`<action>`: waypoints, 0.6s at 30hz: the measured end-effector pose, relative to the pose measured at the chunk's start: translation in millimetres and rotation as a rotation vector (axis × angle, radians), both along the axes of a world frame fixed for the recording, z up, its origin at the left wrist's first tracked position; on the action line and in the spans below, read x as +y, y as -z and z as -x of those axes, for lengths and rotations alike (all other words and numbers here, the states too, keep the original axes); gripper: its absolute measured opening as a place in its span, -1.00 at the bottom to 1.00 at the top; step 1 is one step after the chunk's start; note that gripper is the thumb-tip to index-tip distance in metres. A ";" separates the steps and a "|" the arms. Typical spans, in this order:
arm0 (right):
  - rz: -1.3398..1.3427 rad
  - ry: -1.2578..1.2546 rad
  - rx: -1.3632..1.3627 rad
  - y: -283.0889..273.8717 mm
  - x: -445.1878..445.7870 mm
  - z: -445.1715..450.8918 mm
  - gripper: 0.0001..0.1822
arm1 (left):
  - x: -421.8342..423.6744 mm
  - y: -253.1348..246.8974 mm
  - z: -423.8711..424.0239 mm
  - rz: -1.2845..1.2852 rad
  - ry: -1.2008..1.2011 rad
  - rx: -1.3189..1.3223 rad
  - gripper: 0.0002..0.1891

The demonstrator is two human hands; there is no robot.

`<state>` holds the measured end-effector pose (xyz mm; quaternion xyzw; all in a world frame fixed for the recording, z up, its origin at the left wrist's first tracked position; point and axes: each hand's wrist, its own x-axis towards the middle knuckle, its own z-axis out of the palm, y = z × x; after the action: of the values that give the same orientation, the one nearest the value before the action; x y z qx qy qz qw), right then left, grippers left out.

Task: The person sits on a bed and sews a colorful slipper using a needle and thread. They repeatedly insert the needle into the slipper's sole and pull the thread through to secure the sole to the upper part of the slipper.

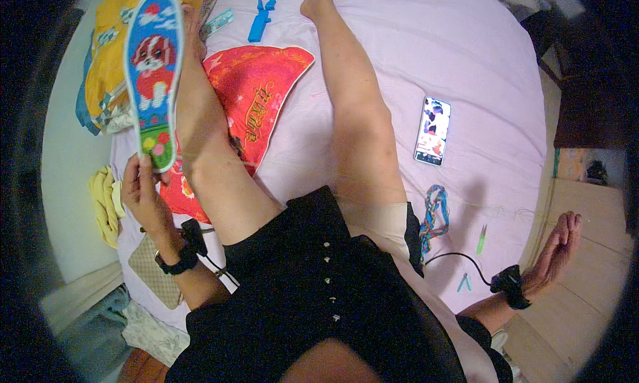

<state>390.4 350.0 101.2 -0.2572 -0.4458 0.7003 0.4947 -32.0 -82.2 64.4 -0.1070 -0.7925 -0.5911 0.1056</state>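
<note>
My left hand [147,190] grips the heel end of an embroidered insole [157,83], held up at the upper left. The insole shows a stitched dog and flowers on blue and green, with a white edge. My right hand [561,243] is stretched out to the far right, past the bed's edge, its fingers close together. A thin yellowish thread [499,210] runs across from the insole's side toward that hand; whether the fingers pinch it or a needle is too small to tell. Both wrists wear black straps with devices.
On the pink bedsheet [474,83] lie a lit smartphone [433,130], braided threads [436,213], green-handled tweezers or snips [481,240], a small teal tool [464,282], a red cloth [264,98] and a blue plastic item [258,23]. Yellow fabric [105,203] lies left.
</note>
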 end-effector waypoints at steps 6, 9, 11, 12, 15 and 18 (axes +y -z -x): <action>-0.487 0.512 -0.544 21.0 28.9 -60.4 -0.76 | -60.4 -1.9 24.9 -0.107 -0.228 0.072 -0.83; -0.656 0.600 -0.726 41.3 49.5 -36.4 -0.67 | -67.4 9.1 23.9 0.171 -0.277 0.231 -0.83; -0.645 0.587 -0.748 25.2 19.7 30.9 -0.66 | -38.1 6.0 12.0 0.062 -0.114 0.071 -0.86; -0.710 0.529 -0.705 25.0 13.4 45.7 -0.66 | -5.8 -0.2 4.0 -0.096 -0.100 -0.060 -0.87; -0.763 0.375 -0.673 15.8 -35.4 115.1 -0.77 | 42.2 -6.6 -17.5 -0.292 0.241 -0.273 -0.83; -0.782 0.069 -0.495 6.7 -125.2 210.9 -0.92 | 53.0 -11.2 -44.3 -0.400 0.325 -0.342 -0.84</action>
<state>179.5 224.8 94.5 -0.2255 -0.7722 0.3802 0.4565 12.3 -29.2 75.6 -0.1085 -0.6391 -0.7540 -0.1063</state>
